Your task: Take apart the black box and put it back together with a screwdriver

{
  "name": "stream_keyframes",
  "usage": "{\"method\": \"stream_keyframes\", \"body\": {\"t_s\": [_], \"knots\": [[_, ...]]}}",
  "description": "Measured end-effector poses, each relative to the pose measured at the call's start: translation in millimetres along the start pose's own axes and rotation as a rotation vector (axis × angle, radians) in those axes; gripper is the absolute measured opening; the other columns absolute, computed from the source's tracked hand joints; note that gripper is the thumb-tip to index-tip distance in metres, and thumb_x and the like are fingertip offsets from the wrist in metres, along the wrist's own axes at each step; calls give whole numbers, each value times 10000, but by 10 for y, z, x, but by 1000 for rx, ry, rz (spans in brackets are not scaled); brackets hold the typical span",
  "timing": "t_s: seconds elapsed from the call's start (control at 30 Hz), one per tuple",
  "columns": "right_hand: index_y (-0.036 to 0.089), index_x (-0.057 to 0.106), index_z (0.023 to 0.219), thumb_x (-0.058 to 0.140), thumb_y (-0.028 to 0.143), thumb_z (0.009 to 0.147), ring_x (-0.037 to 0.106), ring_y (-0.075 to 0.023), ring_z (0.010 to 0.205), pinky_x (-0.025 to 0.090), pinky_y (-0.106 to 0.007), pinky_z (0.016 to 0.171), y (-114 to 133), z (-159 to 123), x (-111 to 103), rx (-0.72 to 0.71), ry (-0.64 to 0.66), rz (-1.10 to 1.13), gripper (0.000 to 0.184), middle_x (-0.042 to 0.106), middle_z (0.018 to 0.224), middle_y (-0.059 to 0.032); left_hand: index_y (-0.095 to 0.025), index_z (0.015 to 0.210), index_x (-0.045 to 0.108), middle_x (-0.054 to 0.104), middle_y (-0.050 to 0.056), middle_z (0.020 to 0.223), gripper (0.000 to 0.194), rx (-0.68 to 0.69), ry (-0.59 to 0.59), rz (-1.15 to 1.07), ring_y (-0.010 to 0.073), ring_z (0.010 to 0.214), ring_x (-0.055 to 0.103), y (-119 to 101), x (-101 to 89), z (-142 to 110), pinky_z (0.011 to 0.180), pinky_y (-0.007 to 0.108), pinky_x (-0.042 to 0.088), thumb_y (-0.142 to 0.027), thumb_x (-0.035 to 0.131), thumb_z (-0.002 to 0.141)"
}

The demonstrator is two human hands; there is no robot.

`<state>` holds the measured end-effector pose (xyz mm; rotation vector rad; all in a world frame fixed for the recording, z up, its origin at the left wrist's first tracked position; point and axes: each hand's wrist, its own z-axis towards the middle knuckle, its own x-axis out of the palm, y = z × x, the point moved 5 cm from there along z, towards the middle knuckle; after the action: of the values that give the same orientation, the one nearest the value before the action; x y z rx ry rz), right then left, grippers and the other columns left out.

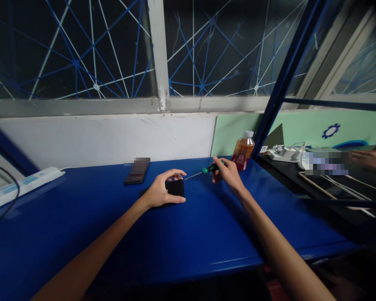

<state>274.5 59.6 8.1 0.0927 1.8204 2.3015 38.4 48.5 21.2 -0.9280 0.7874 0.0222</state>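
My left hand (163, 190) curls around a small black device (175, 188) that rests on the blue table (181, 238), fingers over its top and thumb under its near edge. My right hand (227, 172) grips a screwdriver (207, 169) with a green and black handle. Its thin metal shaft points left and down toward the black device, with the tip just short of it.
A dark phone (138, 171) lies flat behind my left hand. A bottle of amber liquid (243, 151) stands near the wall at the right. A white power strip (25, 183) sits at far left. Another person's hand (371, 158) rests on the neighbouring black bench among cables.
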Motion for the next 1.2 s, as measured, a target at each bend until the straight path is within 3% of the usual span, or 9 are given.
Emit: {"method": "stream_keyframes", "body": {"t_s": [0.13,0.27,0.47,0.6,0.73,0.83,0.97,1.07,1.2], "knots": [[166,542,665,704,595,696,519,-116,342,413,-232,289,-222,53,-25,200,229,-47,460,621,546,-30,-228,1162,570,617,52,1060,638,-16,35,46,243,969,565,88,35,-2,882,405,413,-358,809,586],[183,487,549,617,693,714,390,-85,266,325,-212,241,-352,68,-91,271,295,-239,552,407,364,56,-228,1167,566,610,46,1043,655,-9,71,83,232,950,558,125,112,-20,877,397,423,-369,816,578],[208,526,725,687,660,672,287,-57,280,389,-241,263,-415,-47,-121,481,531,-140,483,372,417,113,-229,1157,572,607,45,1034,654,-2,94,102,233,947,561,156,180,-38,870,404,442,-384,818,571],[199,505,687,701,620,685,449,-92,331,418,-227,304,-452,-10,-97,354,548,-215,465,507,467,58,-226,1146,579,609,45,1033,644,1,90,119,236,958,564,156,174,-38,876,402,441,-382,822,571],[179,488,563,565,685,765,349,-57,289,258,-184,254,-524,80,-75,290,465,-318,550,441,393,50,-230,1143,584,613,43,1025,646,-2,90,129,240,960,568,149,172,-43,874,403,443,-383,825,563],[180,515,669,540,689,778,284,-46,291,190,-179,250,-524,83,-122,330,446,-302,521,420,428,77,-238,1169,575,617,45,1036,672,-8,86,125,245,968,572,146,178,-44,883,411,445,-388,826,563],[215,481,861,704,556,721,335,-68,315,351,-202,303,-462,-20,-136,288,607,-133,432,401,451,129,-248,1204,559,621,50,1063,722,-13,72,110,253,989,577,139,194,-44,896,413,448,-398,837,555],[205,471,796,586,608,797,408,-85,326,347,-213,308,-472,-31,-170,199,529,-206,419,468,493,84,-261,1227,545,625,52,1079,755,-21,88,112,259,1000,583,132,209,-49,901,410,445,-404,849,551],[197,423,631,527,620,830,352,-61,363,263,-193,329,-434,-14,-163,39,410,-339,479,374,476,84,-289,1248,529,631,50,1102,772,-39,76,174,277,1043,573,131,198,-57,953,448,397,-426,846,558]]}}
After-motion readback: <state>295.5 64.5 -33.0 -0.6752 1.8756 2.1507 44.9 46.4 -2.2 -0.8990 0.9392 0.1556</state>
